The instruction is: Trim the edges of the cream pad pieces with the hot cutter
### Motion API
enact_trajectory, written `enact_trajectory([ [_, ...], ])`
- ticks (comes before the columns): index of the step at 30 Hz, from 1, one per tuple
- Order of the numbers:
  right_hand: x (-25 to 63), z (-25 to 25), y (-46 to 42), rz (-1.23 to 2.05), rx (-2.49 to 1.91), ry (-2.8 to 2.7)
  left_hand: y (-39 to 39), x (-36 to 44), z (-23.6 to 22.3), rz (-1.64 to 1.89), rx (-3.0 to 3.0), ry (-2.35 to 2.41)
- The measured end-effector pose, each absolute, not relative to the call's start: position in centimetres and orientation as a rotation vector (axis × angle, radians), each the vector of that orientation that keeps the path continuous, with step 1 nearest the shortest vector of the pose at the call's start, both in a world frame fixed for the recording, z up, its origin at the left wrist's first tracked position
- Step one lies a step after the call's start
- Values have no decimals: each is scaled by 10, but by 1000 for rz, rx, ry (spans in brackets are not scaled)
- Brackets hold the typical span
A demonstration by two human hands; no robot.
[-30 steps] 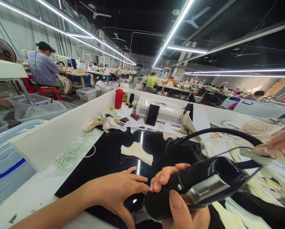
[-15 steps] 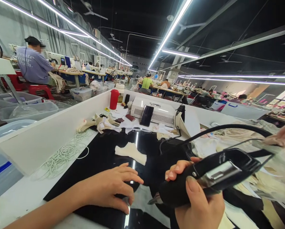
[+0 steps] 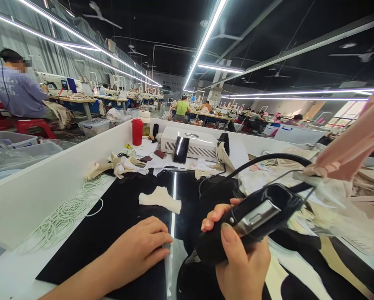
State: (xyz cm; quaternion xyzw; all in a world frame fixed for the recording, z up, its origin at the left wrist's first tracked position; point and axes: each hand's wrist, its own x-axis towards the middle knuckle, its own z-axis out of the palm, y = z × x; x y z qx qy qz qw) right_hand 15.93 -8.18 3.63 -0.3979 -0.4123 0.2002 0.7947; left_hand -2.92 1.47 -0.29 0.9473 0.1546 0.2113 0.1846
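The person's right hand [image 3: 243,266] is wrapped around a thick black handheld tool with a silver metal plate [image 3: 249,225], raised over the right part of a glossy, flat black board [image 3: 111,233], the landmark here. A thick black cable [image 3: 268,157] arches above the board's right side, and a knotted pale pink cloth strip [image 3: 346,146] rises from the tool's far end.

The left hand [image 3: 139,246] lies palm down over the board's near middle, fingers together and slightly bent, beside a translucent grey sheet [image 3: 176,260]; whether it grasps that sheet cannot be told. A small cream piece of soft fabric [image 3: 160,200] lies on the board, beyond the left hand's fingers.

Left of the board sits a tangle of thin pale green cord [image 3: 68,212]. Behind it stands a white vented metal box [image 3: 189,139], with a black phone [image 3: 181,150] leaning against its front.
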Motion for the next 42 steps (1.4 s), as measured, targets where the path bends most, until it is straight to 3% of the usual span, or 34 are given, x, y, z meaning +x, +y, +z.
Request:
enact_trajectory([
  [21,152,29,-83,437,-908,-842,-8,-18,10,145,2490,430],
  [42,139,37,-94,527,-883,-747,-8,-21,-2,332,2385,381],
])
